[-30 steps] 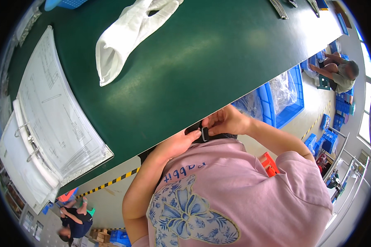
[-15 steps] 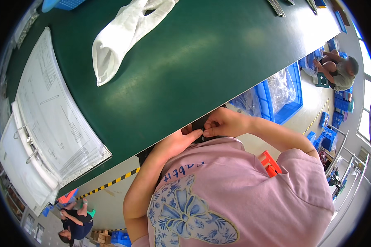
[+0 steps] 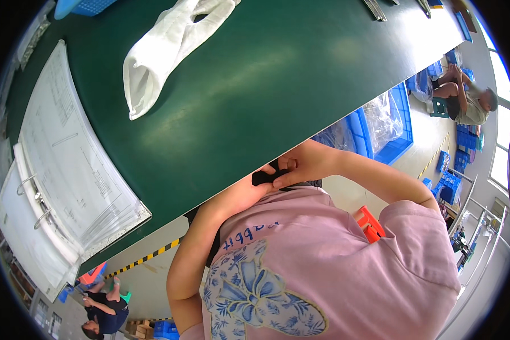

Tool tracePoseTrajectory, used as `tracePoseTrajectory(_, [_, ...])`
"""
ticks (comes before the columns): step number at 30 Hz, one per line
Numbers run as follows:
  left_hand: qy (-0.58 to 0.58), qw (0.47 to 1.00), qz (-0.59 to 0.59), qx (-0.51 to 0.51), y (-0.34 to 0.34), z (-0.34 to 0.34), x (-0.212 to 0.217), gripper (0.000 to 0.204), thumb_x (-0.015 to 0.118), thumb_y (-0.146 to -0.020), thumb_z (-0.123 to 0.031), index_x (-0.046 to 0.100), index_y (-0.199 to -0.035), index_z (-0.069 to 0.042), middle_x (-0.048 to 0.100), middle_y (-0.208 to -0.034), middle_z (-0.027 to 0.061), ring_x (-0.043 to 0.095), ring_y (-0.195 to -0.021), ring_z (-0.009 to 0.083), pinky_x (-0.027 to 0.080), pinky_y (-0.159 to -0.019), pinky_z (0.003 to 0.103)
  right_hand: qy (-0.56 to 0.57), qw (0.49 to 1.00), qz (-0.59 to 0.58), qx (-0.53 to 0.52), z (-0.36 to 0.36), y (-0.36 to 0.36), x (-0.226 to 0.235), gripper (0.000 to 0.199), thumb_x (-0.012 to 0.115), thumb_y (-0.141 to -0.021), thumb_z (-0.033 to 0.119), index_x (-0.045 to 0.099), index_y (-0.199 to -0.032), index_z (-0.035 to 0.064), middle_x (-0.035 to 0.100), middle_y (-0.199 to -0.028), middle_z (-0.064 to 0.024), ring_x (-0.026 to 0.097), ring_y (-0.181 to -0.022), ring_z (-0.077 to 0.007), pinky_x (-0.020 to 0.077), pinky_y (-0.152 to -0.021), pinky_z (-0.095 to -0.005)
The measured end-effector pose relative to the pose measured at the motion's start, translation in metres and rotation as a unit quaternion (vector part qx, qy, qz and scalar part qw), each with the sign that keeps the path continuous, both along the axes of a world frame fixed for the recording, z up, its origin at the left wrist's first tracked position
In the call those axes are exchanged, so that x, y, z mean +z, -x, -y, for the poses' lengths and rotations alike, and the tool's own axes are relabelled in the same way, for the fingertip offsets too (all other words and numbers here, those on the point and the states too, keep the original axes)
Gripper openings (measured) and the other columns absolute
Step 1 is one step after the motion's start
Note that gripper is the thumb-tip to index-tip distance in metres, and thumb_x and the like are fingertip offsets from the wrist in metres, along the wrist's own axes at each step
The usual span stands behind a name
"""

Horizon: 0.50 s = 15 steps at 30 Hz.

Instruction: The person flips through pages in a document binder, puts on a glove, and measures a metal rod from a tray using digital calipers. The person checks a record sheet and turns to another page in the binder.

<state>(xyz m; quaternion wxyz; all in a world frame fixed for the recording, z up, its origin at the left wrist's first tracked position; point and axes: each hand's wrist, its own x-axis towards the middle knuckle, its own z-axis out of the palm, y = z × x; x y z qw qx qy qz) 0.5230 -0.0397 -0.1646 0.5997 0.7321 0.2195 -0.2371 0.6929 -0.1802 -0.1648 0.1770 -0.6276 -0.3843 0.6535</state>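
Note:
Both hands are close together at my waist, beside the near edge of the green table (image 3: 226,113). Between them is a soft-looking black piece (image 3: 266,177), perhaps cloth; its exact kind does not show. My right hand (image 3: 301,163) pinches it from the right with bent fingers. On its other side, my left hand (image 3: 259,190) is closed against it, with some fingers hidden behind the black piece and the table edge. Farther off on the table lies a crumpled white cloth (image 3: 153,65), glove-like, its open cuff facing me.
An open ring binder (image 3: 68,164) with drawing sheets lies at the left. Metal strips (image 3: 374,10) rest at the far right, and a blue basket (image 3: 90,5) at the far left. Blue crates (image 3: 394,127) with plastic bags stand beyond the table edge. Two people sit farther away.
My hands have shifted slightly, and more of the black piece shows between them. At the right, the seated person has raised their hands. The view has moved a little.

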Motion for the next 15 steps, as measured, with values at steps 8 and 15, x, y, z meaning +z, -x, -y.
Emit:
tracePoseTrajectory(8, [-0.045,0.986,0.158,0.006,-0.018,-0.008,-0.002,0.039,0.082,-0.069,-0.027,0.069,-0.101,-0.008,0.067,-0.100,0.0090,0.062,-0.093,0.0224,0.047,-0.085,0.035,0.131,0.854,-0.304,-0.401,0.011,0.006,-0.007,0.008,0.069,-0.081,0.014,0.062,-0.082,0.0091,0.055,-0.069,0.0029,0.048,-0.055,-0.0059,0.0407,-0.052,-0.0224])
tracePoseTrajectory(15, [0.056,0.990,0.123,-0.044,-0.033,-0.007,-0.010,0.040,0.084,-0.065,-0.025,0.068,-0.095,-0.006,0.067,-0.088,0.0037,0.063,-0.081,0.0180,0.048,-0.082,0.031,0.140,0.898,-0.227,-0.351,0.013,0.009,0.009,0.019,0.062,-0.087,0.024,0.062,-0.086,0.0054,0.052,-0.064,0.0015,0.050,-0.054,-0.0094,0.0441,-0.050,-0.0255])
